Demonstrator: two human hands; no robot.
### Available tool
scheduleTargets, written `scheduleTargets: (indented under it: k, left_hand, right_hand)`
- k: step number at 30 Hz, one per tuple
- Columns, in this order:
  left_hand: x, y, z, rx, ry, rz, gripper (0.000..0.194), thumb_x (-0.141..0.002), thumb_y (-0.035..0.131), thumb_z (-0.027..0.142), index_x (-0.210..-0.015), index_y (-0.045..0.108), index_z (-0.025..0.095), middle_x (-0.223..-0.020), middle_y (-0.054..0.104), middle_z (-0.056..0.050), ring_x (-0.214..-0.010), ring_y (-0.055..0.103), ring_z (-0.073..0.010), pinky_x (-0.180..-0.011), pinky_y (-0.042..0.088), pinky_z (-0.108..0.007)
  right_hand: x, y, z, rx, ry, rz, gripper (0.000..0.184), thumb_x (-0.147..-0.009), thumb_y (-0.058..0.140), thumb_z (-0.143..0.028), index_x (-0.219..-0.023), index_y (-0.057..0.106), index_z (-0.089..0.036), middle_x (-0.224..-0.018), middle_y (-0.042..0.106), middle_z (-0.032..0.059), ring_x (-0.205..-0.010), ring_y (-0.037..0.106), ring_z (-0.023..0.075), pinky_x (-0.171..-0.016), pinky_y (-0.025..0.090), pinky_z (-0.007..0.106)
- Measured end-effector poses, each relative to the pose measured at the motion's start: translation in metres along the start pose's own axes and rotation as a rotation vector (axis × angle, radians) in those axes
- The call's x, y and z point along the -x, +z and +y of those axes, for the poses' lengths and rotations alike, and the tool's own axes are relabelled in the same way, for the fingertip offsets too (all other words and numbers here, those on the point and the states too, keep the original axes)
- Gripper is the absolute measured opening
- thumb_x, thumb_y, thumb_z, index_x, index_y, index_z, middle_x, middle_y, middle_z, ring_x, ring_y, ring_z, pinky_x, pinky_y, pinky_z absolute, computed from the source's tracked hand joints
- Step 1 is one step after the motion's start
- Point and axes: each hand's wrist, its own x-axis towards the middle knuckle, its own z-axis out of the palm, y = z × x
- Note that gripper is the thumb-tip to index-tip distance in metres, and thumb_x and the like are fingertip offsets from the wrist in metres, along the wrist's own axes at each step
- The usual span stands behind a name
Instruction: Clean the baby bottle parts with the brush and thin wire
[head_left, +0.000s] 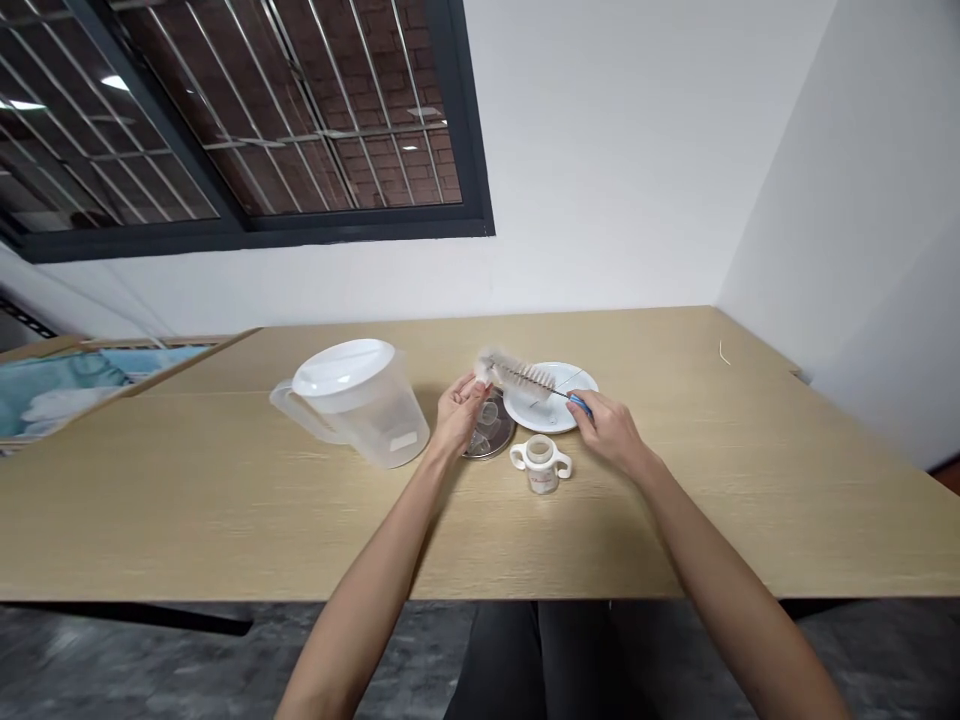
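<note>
My right hand [609, 425] is closed around the blue handle of a bottle brush [529, 376]. Its white bristles point left, over the white plate [589, 382]. At the far end of the brush, my left hand [459, 408] pinches the pale tip; whether a small clear part is also between those fingers I cannot make out. Below the brush stands a small white cup with two handles [542, 470], upright and without a lid. Partly behind my left hand lies a round dark metal tray [501, 440] with clear round pieces on it.
A clear plastic pitcher with a white lid [367, 405] stands left of my left hand. A thin pale strip [723, 352] lies at the right on the wooden table [262, 530]. Far left is an open box [97, 385] with bluish cloth. A wall and a barred window rise behind.
</note>
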Motion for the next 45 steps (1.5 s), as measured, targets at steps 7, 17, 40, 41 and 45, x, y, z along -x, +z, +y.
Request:
scheduleTargets:
  k: [7,17,40,41,45]
  left_hand:
    - [0.002,-0.005,0.003,0.001,0.020,-0.030,0.066,-0.068,0.090,0.042,-0.122,0.064,0.014,-0.109,0.077,-0.012,-0.100,0.073,-0.0173,-0.096,0.054,-0.029]
    - [0.007,-0.004,0.002,0.002,0.006,-0.071,0.073,-0.065,0.091,0.039,-0.128,0.061,0.015,-0.108,0.077,-0.011,-0.091,0.073,-0.0163,-0.092,0.054,-0.029]
    - [0.014,-0.002,0.000,-0.049,-0.074,-0.155,0.068,-0.067,0.089,0.032,-0.127,0.059,0.019,-0.122,0.069,-0.012,-0.106,0.069,-0.0189,-0.103,0.048,-0.035]
    - [0.014,-0.002,0.000,-0.045,-0.074,-0.148,0.069,-0.066,0.090,0.031,-0.127,0.059,0.019,-0.124,0.069,-0.012,-0.107,0.069,-0.0191,-0.103,0.049,-0.034]
    - [0.013,-0.003,-0.002,-0.074,-0.052,-0.144,0.069,-0.064,0.092,0.031,-0.124,0.061,0.018,-0.126,0.069,-0.013,-0.109,0.068,-0.0209,-0.099,0.051,-0.033]
  right_hand:
    - [0.000,0.002,0.017,0.136,0.095,0.062,0.036,-0.104,0.038,-0.038,-0.113,0.067,-0.018,-0.106,0.075,0.0110,-0.089,0.071,0.0248,-0.070,0.049,0.032]
    - [0.002,-0.001,0.008,0.021,0.010,0.057,0.035,-0.103,0.042,-0.040,-0.115,0.067,-0.019,-0.109,0.076,0.0099,-0.094,0.071,0.0228,-0.078,0.051,0.032]
    - [0.000,-0.009,0.010,0.037,0.063,0.106,0.037,-0.102,0.042,-0.042,-0.112,0.068,-0.018,-0.105,0.076,0.0106,-0.089,0.071,0.0230,-0.076,0.051,0.032]
    - [0.000,-0.008,0.010,0.037,0.060,0.106,0.037,-0.102,0.043,-0.042,-0.112,0.068,-0.018,-0.105,0.076,0.0105,-0.089,0.071,0.0229,-0.076,0.051,0.032]
    - [0.001,-0.005,0.008,0.039,0.038,0.100,0.036,-0.102,0.043,-0.042,-0.112,0.068,-0.018,-0.106,0.076,0.0107,-0.090,0.071,0.0220,-0.076,0.051,0.031]
